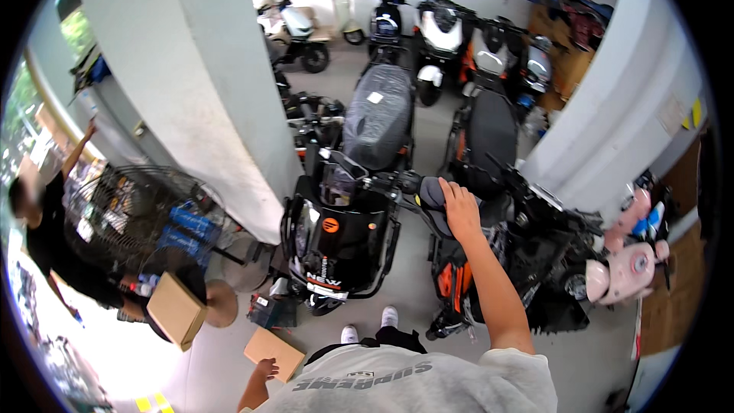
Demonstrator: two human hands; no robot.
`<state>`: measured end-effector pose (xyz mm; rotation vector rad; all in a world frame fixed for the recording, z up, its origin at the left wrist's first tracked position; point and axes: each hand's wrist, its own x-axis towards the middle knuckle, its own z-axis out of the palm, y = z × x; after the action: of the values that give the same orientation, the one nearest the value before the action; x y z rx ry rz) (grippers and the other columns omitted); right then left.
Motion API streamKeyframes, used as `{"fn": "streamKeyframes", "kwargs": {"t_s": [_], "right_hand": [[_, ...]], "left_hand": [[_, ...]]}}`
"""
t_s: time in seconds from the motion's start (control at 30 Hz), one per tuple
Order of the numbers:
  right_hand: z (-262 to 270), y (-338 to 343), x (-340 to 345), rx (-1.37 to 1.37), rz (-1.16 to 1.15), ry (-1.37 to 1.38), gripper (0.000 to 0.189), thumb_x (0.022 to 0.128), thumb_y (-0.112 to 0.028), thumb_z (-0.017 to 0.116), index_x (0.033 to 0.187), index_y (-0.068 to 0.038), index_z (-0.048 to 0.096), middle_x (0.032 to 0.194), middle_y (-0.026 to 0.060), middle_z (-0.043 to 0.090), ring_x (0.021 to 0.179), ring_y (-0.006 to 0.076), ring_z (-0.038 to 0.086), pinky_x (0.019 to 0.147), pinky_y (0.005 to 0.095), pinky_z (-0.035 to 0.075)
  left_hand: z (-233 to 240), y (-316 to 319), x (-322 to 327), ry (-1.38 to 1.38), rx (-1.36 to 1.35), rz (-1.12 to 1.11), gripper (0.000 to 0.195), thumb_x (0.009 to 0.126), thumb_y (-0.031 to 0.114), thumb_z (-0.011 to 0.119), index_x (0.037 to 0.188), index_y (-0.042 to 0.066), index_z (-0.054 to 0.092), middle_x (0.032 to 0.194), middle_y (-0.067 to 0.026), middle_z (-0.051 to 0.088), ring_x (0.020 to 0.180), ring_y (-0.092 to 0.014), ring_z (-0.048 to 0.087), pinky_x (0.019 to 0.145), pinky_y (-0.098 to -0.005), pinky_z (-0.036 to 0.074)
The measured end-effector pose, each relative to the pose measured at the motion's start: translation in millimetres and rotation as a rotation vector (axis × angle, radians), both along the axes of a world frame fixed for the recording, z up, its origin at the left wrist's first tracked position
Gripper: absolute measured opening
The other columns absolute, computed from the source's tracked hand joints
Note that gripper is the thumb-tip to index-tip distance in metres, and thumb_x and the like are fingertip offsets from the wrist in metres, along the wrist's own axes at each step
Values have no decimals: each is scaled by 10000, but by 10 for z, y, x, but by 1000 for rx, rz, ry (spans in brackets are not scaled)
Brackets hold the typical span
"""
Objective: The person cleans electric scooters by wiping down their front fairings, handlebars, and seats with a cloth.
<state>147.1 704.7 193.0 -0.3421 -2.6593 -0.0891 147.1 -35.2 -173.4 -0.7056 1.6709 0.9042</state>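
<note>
My right hand reaches forward and rests on a grey padded part beside the handlebar of a black scooter; whether the fingers grip it is unclear. Just behind that scooter stands another with a plastic-wrapped seat. A black and orange scooter is right of my forearm. My left hand hangs low at my left side, over a cardboard box on the floor as seen from above; the hand appears to hold nothing.
A large caged fan and a person in black are at left, near a carton. Pillars flank the parked scooters. A battery-like box lies near my feet; a pink scooter stands at right.
</note>
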Motion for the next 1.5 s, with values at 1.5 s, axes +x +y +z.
{"fn": "streamKeyframes", "kwargs": {"t_s": [1.5], "right_hand": [[-451, 81, 4417, -858, -690, 1081, 706, 973, -188, 557, 1525, 36, 179, 1570, 258, 238, 1446, 400, 265, 1184, 432, 202]], "left_hand": [[4221, 7261, 2967, 1158, 1401, -1009, 143, 924, 18, 598, 1066, 19, 585, 903, -100, 579, 783, -198, 592, 715, -295, 482]]}}
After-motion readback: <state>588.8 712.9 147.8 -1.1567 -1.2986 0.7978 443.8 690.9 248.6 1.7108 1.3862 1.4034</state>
